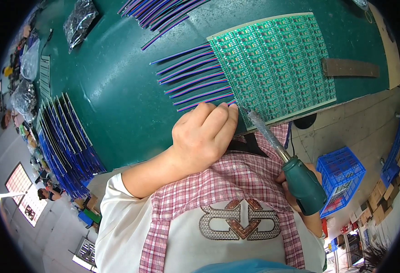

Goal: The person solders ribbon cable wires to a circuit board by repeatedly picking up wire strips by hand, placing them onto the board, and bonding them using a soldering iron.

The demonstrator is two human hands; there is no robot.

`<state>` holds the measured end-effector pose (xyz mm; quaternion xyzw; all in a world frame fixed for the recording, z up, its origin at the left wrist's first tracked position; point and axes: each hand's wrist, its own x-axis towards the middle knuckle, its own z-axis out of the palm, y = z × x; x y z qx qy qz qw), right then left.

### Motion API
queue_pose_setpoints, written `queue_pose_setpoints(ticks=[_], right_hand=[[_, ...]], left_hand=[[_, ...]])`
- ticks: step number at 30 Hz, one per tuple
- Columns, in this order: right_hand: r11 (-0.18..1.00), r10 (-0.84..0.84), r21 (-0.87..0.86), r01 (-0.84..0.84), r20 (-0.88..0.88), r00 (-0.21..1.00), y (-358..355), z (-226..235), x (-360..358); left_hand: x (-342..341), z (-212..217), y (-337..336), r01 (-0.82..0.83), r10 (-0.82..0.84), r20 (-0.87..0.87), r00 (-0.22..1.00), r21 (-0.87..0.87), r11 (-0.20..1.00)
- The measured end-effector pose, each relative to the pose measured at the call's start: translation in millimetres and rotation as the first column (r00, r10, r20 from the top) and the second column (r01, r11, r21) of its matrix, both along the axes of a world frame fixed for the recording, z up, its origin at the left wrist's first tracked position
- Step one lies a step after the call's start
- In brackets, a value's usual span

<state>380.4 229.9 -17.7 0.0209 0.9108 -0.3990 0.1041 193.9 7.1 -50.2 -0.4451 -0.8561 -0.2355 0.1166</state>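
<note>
A large green panel of small circuit boards [273, 63] lies on the green table, with a row of multicoloured ribbon wires [194, 78] sticking out from its left edge. My left hand [202, 132] is closed at the panel's near left corner, fingers pinched on the end of the nearest ribbon wire [203, 103]. My right hand [290, 194] grips the dark green handle of a soldering iron [304, 184], partly hidden behind it. The iron's shaft slants up and left, its tip close to the panel's near edge beside my left fingertips; whether it touches cannot be made out.
A brown flat bar [350, 68] rests across the panel's right edge. More loose ribbon wires [163, 16] lie at the far side, near a dark plastic bag [79, 22]. Wired boards [65, 141] are stacked at the left. A blue crate [341, 177] stands on the floor at right.
</note>
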Motion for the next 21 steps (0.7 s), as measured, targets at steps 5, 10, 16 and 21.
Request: queue_pose_setpoints(ticks=[5,10,16,21], right_hand=[[0.985,-0.158,-0.06,0.161,0.062,0.986,-5.4,-2.7,-0.6],[0.994,-0.104,-0.038,0.106,0.048,0.993,-0.9,2.5,-5.0],[0.991,-0.121,-0.052,0.122,0.029,0.992,-4.0,2.2,-1.8],[0.985,-0.14,-0.085,0.151,0.12,0.983,-3.1,0.4,0.0]], left_hand=[[1.1,-1.5,-1.0,0.0,0.0,-0.019,1.0,-0.013,1.0],[1.1,-0.8,-1.6,0.015,-0.015,-0.009,1.0,-0.02,1.0],[1.1,1.2,-1.1,0.01,-0.01,0.001,1.0,-0.012,1.0],[1.4,0.0,-2.1,0.012,-0.012,-0.021,1.0,-0.017,1.0]])
